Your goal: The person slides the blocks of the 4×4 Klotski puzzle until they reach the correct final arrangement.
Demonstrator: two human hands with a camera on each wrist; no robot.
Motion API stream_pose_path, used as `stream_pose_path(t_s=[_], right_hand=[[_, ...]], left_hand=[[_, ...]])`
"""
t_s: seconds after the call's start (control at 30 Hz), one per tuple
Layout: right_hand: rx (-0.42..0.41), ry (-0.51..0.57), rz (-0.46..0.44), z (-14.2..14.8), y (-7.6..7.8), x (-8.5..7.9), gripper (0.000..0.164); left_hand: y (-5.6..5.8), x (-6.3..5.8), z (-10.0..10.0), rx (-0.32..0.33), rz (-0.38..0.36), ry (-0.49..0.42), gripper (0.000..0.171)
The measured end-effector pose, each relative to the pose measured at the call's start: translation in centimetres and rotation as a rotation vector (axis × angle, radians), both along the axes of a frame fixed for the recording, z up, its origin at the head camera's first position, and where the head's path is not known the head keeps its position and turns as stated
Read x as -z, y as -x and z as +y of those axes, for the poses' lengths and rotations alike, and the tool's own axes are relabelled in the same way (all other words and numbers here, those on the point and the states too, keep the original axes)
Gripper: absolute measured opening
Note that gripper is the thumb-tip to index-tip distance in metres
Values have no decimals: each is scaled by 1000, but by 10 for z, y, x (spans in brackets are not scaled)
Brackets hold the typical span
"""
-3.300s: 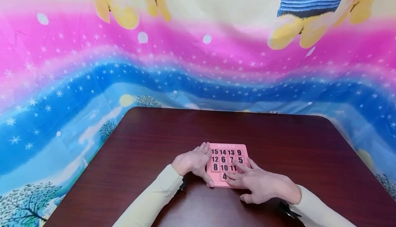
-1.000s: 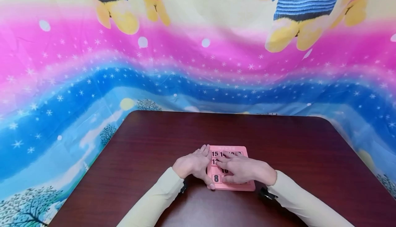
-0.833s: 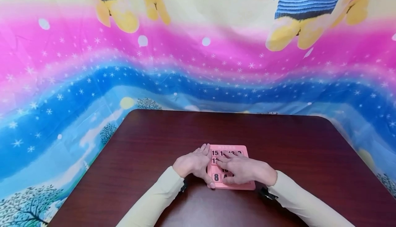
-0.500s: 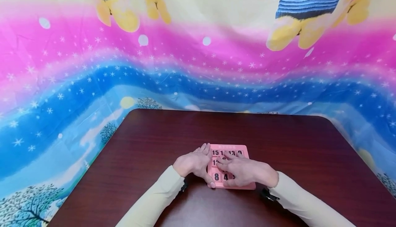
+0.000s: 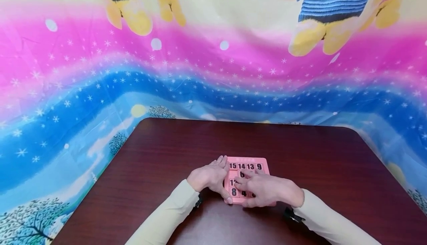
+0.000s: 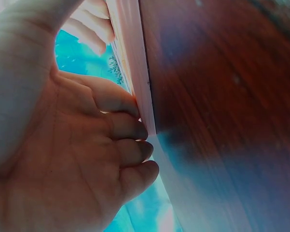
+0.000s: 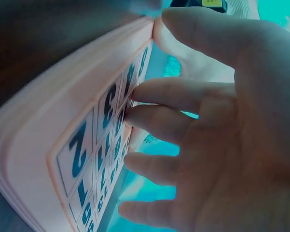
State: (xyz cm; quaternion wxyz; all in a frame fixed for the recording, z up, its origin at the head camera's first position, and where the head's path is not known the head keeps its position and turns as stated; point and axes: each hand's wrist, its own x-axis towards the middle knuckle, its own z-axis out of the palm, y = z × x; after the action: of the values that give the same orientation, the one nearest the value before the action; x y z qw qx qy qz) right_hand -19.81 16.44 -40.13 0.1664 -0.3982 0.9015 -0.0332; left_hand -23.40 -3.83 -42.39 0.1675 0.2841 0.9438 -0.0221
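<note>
A pink number sliding puzzle lies flat on the dark wooden table. Along its left side rests my left hand, fingers extended against the edge and thumb by the near left corner. My right hand spreads over the puzzle's right part, fingertips touching the tiles, and hides several of them. One fingertip is at the partly covered 12 tile, just above the 8 tile. The left slot of the second row is a bare gap. In the right wrist view, the 2 tile fills the near right corner.
The brown table extends around the puzzle on all sides. Behind it hangs a colourful printed cloth with snowflakes and bear figures. A dark band sits at my right wrist.
The 8 tile has slid down into the near left corner, and then the 12 tile has slid down to the third row. My right hand moved left over the puzzle, then slightly nearer; my left stayed.
</note>
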Motion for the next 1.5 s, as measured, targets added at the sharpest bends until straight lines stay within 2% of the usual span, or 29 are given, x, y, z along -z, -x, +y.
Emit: stream_pose_path(t_s=[0.17,0.5,0.7,1.03,1.5], right_hand=[[9,32,-5,0,10,-2,50],[152,-34,-21,-8,32,2,63],[183,-70,-25,-10,40,6,67],[174,-63,-14,-9,38,9,70],[113,-33,-14,-7,28,8,67]], left_hand=[[0,0,0,4,-2,0,132],[1,-1,0,4,-9,-4,133],[0,-1,0,1,-10,3,133],[1,-1,1,1,-11,-13,131],[0,-1,0,-8,3,0,131]])
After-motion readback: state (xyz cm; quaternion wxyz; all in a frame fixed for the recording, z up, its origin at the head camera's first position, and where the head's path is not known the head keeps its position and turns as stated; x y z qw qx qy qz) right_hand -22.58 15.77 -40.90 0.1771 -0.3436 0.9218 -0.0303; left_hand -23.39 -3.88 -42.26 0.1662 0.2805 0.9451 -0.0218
